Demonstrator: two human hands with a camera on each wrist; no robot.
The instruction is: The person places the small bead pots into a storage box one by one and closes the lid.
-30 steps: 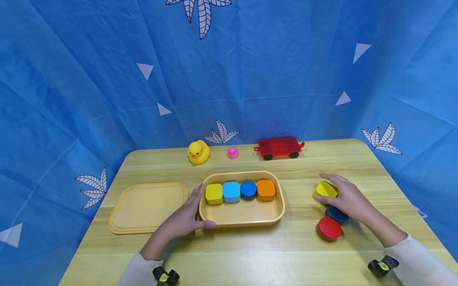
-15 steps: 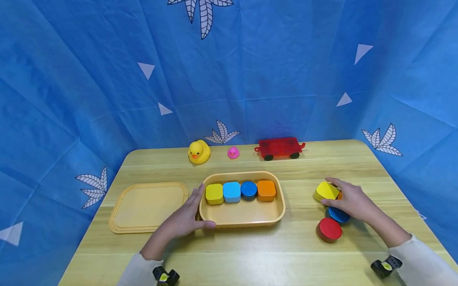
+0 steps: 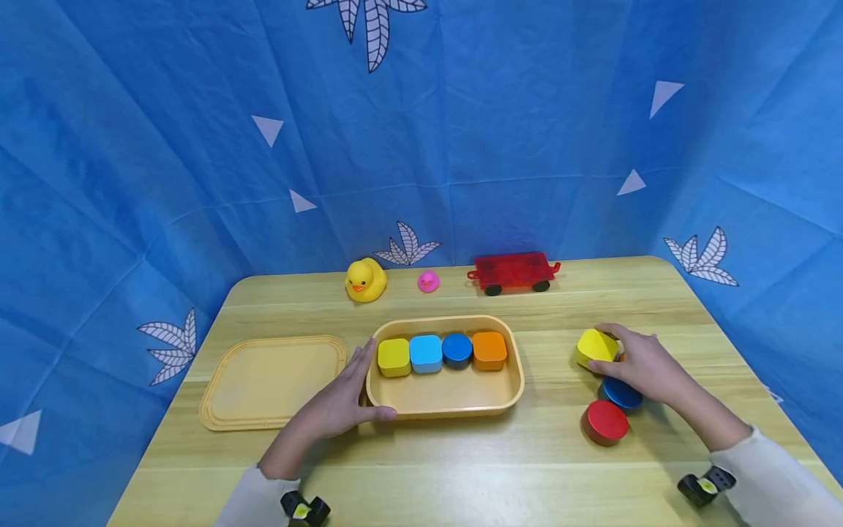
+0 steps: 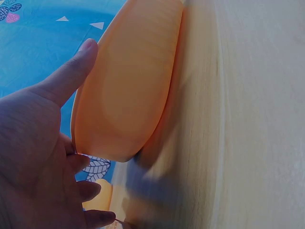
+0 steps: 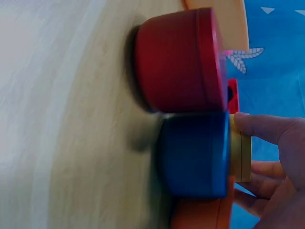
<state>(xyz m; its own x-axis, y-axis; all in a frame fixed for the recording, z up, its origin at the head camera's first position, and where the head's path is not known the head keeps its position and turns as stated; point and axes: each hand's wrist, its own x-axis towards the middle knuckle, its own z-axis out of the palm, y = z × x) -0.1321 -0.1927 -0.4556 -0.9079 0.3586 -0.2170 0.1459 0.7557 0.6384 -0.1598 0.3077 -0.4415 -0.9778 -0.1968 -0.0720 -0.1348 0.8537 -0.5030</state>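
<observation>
My left hand (image 3: 339,399) rests against the left end of a tan oblong tub (image 3: 454,408), thumb along the front wall and fingers along the end. Inside the tub, a yellow box (image 3: 394,356), a light blue one (image 3: 426,353), a round dark blue one (image 3: 457,350) and an orange one (image 3: 489,350) form a row. At the right, my right hand (image 3: 648,366) pinches another yellow rounded-square box (image 3: 596,347) between thumb and fingers. Close by stand a round blue box (image 3: 621,394), a round red box (image 3: 604,422) and an orange box (image 5: 200,214), mostly hidden in the head view.
A tan lid (image 3: 273,383) lies left of the tub. Along the back edge sit a yellow rubber duck (image 3: 366,280), a small pink duck (image 3: 429,281) and a red toy wagon (image 3: 514,272). Blue printed cloth (image 3: 527,132) hangs behind the wooden table (image 3: 461,476).
The right hand has shifted slightly on the yellow box, whose top now shows more than a second ago. The left hand and tub have stayed in place.
</observation>
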